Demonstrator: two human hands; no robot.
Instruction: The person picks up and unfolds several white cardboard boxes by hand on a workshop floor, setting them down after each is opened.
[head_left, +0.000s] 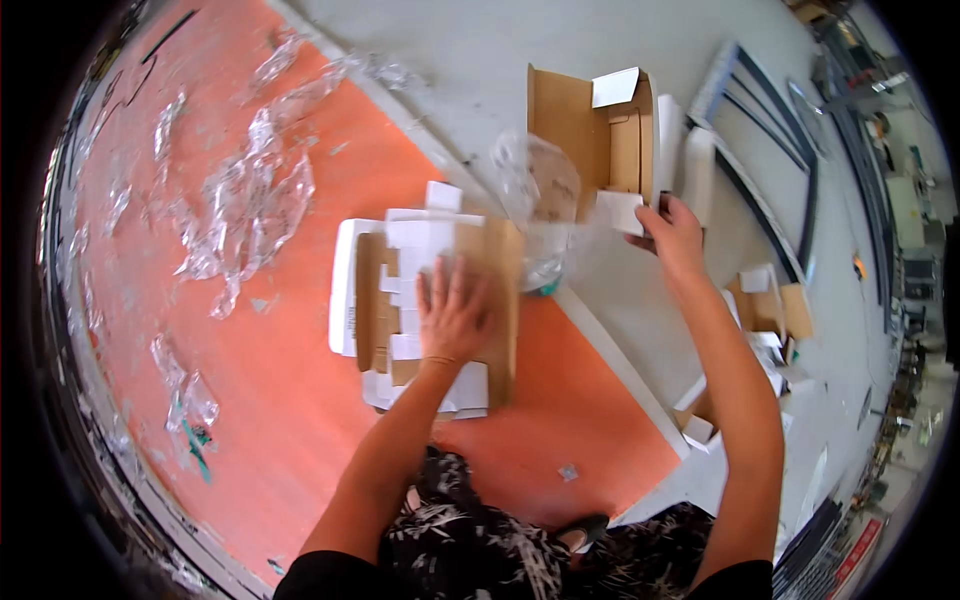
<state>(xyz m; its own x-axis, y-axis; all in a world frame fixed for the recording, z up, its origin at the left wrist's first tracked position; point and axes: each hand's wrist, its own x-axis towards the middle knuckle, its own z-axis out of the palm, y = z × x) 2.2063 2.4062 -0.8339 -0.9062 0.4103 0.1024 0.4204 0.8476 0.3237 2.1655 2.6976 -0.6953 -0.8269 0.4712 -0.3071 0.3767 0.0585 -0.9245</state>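
My left hand (455,318) lies with fingers spread on a stack of flattened cardboard boxes (403,232), white outside and brown inside. Off to the right, my right hand (674,238) pinches a white flap of an open cardboard box (562,112), brown inside. That box tilts above the grey floor, with another white flap sticking out at its top. Between the stack and the open box is a clear plastic bag (545,185), partly blurred. The fingertips of my right hand are partly hidden behind the flap.
Crumpled clear plastic wrap (255,190) is strewn over the orange floor (330,450) on the left. More opened boxes (770,300) sit beyond my right forearm. Dark metal frames (765,120) lie at the far right. A pale strip (625,375) divides orange from grey floor.
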